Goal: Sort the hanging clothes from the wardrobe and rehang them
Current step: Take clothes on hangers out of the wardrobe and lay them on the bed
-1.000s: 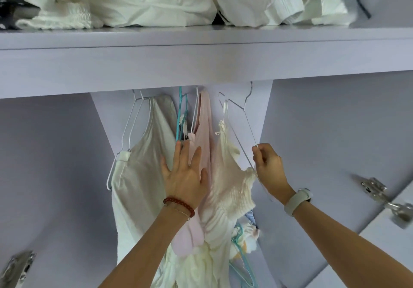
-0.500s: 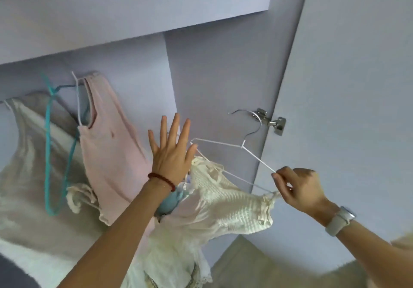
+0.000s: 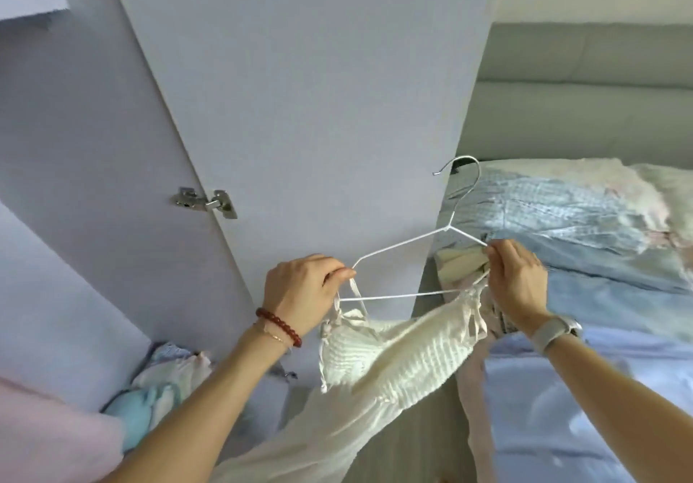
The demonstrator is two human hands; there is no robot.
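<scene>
White dress (image 3: 382, 362) is held on a white wire hanger (image 3: 412, 257) in front of the open wardrobe door (image 3: 300, 107). Hanger's left end is pinched by left hand (image 3: 300, 295); right end is gripped by right hand (image 3: 517, 284). Bed (image 3: 600, 295) is seen right of the door, folded clothes (image 3: 161, 381) lower left of it.

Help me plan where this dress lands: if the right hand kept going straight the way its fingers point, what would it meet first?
Probably the cream folded cloth on the bed's near edge. The right hand pinches the white hanger's end, fingers aimed up-left at that cloth. Depth is unclear; the wardrobe door edge lies just beyond.
</scene>
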